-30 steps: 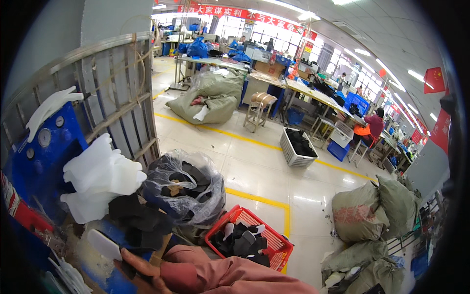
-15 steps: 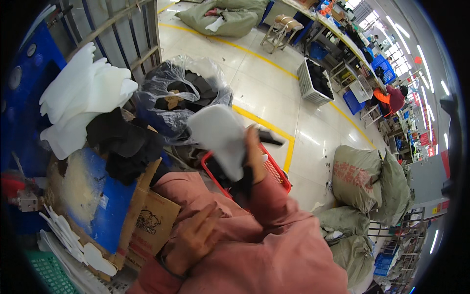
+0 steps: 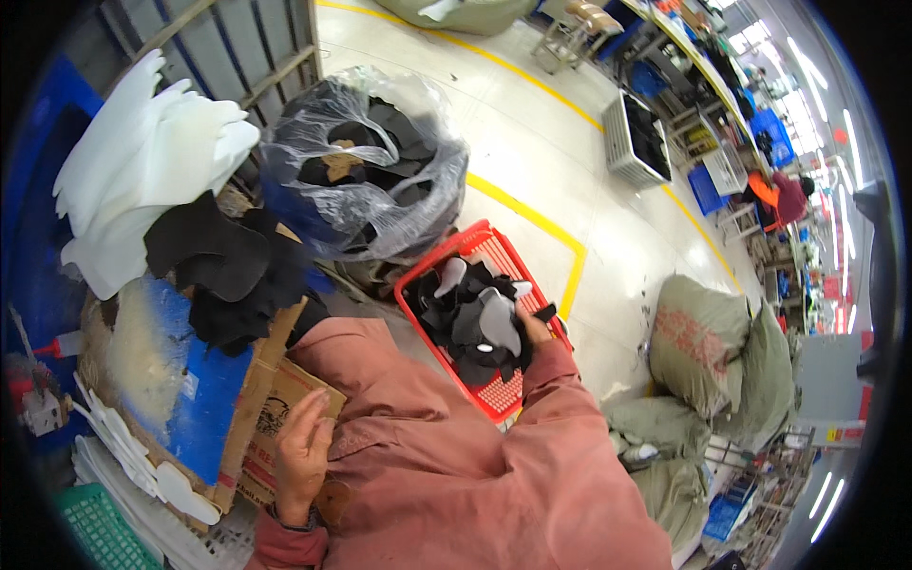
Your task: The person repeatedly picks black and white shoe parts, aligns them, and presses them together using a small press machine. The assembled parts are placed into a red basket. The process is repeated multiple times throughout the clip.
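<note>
- Stretched pale and glossy across the upper middle, crossed by a yellow line: factory floor point(image 3: 532, 152).
- Filled the lower middle and hid the ground under it: pink-sleeved arms and torso point(image 3: 456, 475), blocking sight of the near edge of the basket.
- Slumped at the right, well apart from both hands: green sacks point(image 3: 708, 347).
- Bulged just behind the basket, stuffed with dark scraps: clear plastic bag point(image 3: 366, 166).
- Piled at the upper left against a slatted crate wall: white foam sheets point(image 3: 142, 161).
- Draped below the foam over the edge of a carton: black fabric pieces point(image 3: 228, 266).
- Leaned at the left, open, lined with blue: cardboard box point(image 3: 271, 418).
- Sat on the floor between bag and sleeve, tilted toward the camera: red basket point(image 3: 480, 249).
- Lay heaped in the basket's middle, black and grey mixed: cut pieces point(image 3: 475, 328).
- Rested flat against the cardboard box flap, fingers loosely straight, gripping nothing: left hand point(image 3: 302, 446).
- Reached into the basket at its right side, touching the cut pieces; mostly hidden behind them, so closure impossible to tell: right hand point(image 3: 534, 328).
</note>
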Motion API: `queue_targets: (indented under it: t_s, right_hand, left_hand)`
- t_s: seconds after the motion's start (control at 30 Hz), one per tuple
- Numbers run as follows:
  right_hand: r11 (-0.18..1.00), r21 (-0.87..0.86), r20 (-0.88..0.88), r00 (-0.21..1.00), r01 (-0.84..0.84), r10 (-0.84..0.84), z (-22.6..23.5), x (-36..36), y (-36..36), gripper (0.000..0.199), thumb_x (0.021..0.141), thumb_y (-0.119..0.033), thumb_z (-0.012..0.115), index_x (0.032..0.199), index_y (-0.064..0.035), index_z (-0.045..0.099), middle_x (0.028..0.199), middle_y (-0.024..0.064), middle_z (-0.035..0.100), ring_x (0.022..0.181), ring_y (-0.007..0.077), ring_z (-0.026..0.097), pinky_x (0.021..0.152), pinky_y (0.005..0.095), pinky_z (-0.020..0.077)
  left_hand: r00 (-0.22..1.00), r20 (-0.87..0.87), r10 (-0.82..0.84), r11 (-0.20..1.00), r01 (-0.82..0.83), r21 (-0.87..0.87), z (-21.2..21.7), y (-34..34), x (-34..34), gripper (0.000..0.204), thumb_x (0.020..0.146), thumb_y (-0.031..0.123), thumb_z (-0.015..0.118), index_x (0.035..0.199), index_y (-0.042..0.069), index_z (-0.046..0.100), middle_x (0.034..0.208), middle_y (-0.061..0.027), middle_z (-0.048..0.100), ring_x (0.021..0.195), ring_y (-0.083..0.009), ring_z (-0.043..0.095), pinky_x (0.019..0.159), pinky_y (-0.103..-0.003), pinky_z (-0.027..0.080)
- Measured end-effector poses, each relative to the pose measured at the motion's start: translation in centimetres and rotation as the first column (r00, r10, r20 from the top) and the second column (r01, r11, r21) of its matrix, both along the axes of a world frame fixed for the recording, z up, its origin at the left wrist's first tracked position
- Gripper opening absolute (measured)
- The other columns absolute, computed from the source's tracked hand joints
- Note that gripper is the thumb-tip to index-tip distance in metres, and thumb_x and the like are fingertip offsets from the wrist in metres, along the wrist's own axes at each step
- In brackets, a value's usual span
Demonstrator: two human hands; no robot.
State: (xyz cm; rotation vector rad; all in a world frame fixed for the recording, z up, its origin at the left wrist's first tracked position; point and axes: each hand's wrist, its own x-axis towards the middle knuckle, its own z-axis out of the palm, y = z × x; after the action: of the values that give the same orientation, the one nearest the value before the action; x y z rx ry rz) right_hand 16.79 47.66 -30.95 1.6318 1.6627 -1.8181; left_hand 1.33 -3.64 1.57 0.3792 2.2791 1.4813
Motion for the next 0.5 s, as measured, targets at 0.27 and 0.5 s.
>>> queue_targets:
  t_s: [0.27,0.5]
  right_hand:
    - [0.875,0.426,-0.037,0.962,-0.23,0.271,7.2,-6.4,-1.5,0.031,0.102,-0.031,0.064,0.104,-0.0014,0.072,0.083,0.0005,0.065,0.069,0.0074,0.058,0.058,0.0241,0.0441]
    - [0.718,0.555,-0.467,0.558,-0.419,0.686,24.8,-30.2,-13.6,0.033,0.102,-0.017,0.067,0.129,0.0021,0.067,0.117,0.009,0.074,0.112,0.0169,0.067,0.098,0.0296,0.0511]
  left_hand:
    - [0.996,-0.066,-0.053,0.997,0.049,-0.053,0.4,0.7,-1.2,0.032,0.099,0.011,0.065,0.128,-0.003,0.069,0.134,-0.019,0.067,0.121,-0.0344,0.066,0.1,-0.04,0.055]
    - [0.973,-0.219,-0.075,0.996,0.063,-0.06,0.6,-0.4,-1.5,0.033,0.099,0.011,0.068,0.13,0.001,0.067,0.134,-0.017,0.066,0.119,-0.0357,0.067,0.097,-0.041,0.056]
